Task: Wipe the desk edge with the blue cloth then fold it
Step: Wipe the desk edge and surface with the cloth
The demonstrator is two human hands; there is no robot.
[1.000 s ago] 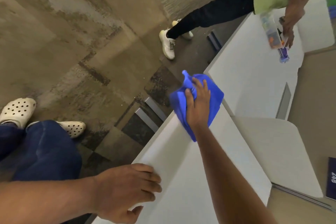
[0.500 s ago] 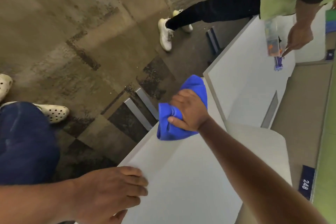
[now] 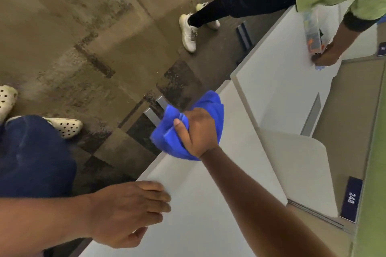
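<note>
The blue cloth point(image 3: 169, 137) is bunched up in my right hand point(image 3: 196, 131), which grips it in a fist at the near edge of the white desk point(image 3: 208, 204). Part of the cloth hangs over the desk edge toward the floor. My left hand point(image 3: 127, 210) rests on the same edge closer to me, fingers together and flat on the surface, thumb hooked under the rim, holding nothing.
Another person in a green top stands at the adjoining white desk point(image 3: 277, 81), one hand point(image 3: 325, 56) on a clear spray bottle point(image 3: 313, 31). A dark "248" label point(image 3: 352, 198) sits on the partition at right. My shoe point(image 3: 66, 126) and knee are on the carpet at left.
My right hand has gone from flat on the spread cloth to a fist around the bunched cloth, sliding along the desk edge toward me. My left hand stayed put.
</note>
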